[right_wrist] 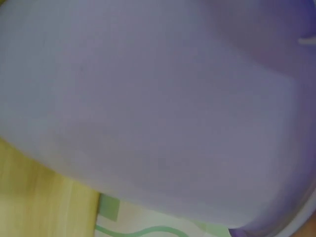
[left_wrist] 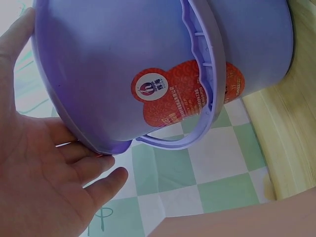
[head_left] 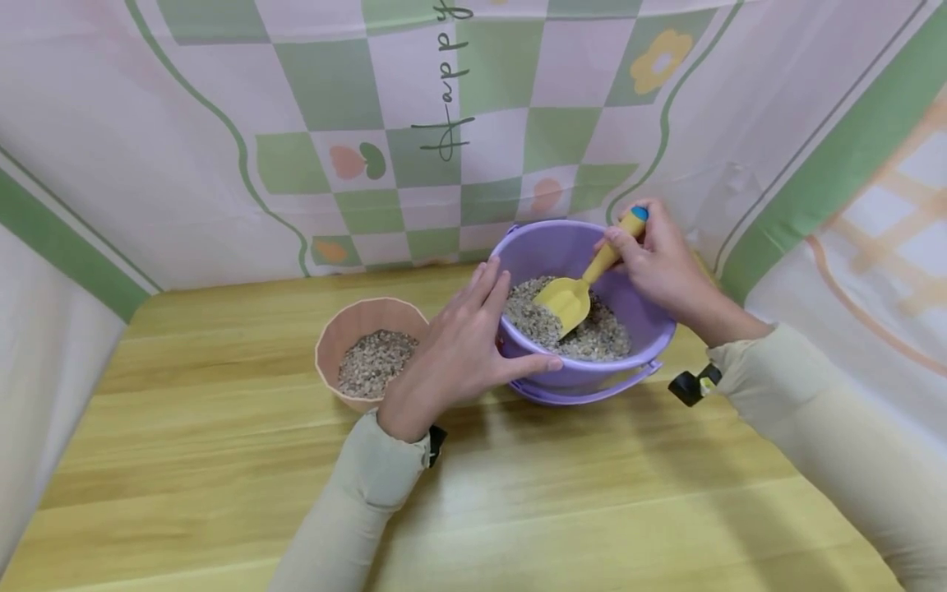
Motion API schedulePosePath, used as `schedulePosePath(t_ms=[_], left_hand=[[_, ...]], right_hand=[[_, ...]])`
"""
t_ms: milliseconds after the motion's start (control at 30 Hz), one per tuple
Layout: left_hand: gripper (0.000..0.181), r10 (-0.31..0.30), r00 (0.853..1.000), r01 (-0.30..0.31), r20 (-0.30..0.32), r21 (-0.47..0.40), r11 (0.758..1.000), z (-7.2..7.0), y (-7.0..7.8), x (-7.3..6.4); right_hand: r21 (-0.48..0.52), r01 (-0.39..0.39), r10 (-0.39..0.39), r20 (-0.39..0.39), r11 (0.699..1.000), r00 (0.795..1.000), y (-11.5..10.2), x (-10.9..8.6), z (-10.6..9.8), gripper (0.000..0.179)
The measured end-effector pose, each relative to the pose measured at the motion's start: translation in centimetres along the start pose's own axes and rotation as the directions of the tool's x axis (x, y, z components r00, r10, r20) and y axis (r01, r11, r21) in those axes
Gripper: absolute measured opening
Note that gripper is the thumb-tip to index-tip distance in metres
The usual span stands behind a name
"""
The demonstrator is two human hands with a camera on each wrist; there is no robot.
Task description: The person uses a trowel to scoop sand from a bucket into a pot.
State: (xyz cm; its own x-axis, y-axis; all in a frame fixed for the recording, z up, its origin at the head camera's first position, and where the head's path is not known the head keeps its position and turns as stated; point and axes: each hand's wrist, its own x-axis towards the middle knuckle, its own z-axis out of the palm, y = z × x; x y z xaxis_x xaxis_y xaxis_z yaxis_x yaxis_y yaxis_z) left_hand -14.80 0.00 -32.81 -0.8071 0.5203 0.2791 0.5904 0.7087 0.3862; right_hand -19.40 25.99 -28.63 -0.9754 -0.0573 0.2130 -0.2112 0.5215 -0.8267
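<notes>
A purple bucket (head_left: 551, 247) with coarse grey-brown grit (head_left: 607, 339) inside stands at the back right of the table. My right hand (head_left: 658, 259) grips the yellow handle of a toy scoop (head_left: 568, 300), whose blade is partly sunk in the grit. Fingers extended and thumb spread, my left hand (head_left: 469, 341) rests against the bucket's left and front rim; the left wrist view shows its fingertips (left_wrist: 106, 160) touching the rim. The bucket wall (right_wrist: 148, 113) fills most of the right wrist view, which hides the scoop.
A pink faceted bowl (head_left: 330, 349) holding similar grit (head_left: 376, 358) stands left of the bucket, partly behind my left forearm. The bucket's handle (head_left: 592, 393) hangs down at the front. A checked cloth (head_left: 422, 90) hangs behind the wooden table (head_left: 222, 460).
</notes>
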Motion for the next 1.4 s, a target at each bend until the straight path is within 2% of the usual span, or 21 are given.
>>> schedulePosePath(t_ms=[300, 633, 833, 1100, 1400], left_hand=[[0.119, 0.006, 1.0, -0.006, 0.003, 0.006, 1.0, 0.08, 0.15, 0.09], [0.119, -0.008, 1.0, 0.008, 0.012, -0.009, 1.0, 0.14, 0.13, -0.09], [0.12, -0.011, 1.0, 0.011, 0.018, -0.017, 1.0, 0.15, 0.11, -0.04], [0.12, -0.016, 1.0, 0.016, 0.015, -0.018, 1.0, 0.07, 0.09, 0.0], [0.12, -0.011, 1.0, 0.011, 0.012, -0.013, 1.0, 0.07, 0.0, -0.02]], right_hand=[[0.049, -0.019, 0.018, 0.027, 0.999, 0.999, -0.31, 0.07, 0.28, 0.017], [0.104, -0.086, 0.079, 0.067, 0.991, 0.995, -0.25, 0.32, 0.27, 0.02], [0.193, -0.146, 0.125, 0.116, 0.97, 0.985, -0.24, 0.34, 0.34, 0.019], [0.226, -0.159, 0.134, 0.124, 0.961, 0.983, -0.27, 0.44, 0.22, 0.018], [0.288, -0.202, 0.162, 0.157, 0.936, 0.974, -0.24, 0.74, 0.08, 0.017]])
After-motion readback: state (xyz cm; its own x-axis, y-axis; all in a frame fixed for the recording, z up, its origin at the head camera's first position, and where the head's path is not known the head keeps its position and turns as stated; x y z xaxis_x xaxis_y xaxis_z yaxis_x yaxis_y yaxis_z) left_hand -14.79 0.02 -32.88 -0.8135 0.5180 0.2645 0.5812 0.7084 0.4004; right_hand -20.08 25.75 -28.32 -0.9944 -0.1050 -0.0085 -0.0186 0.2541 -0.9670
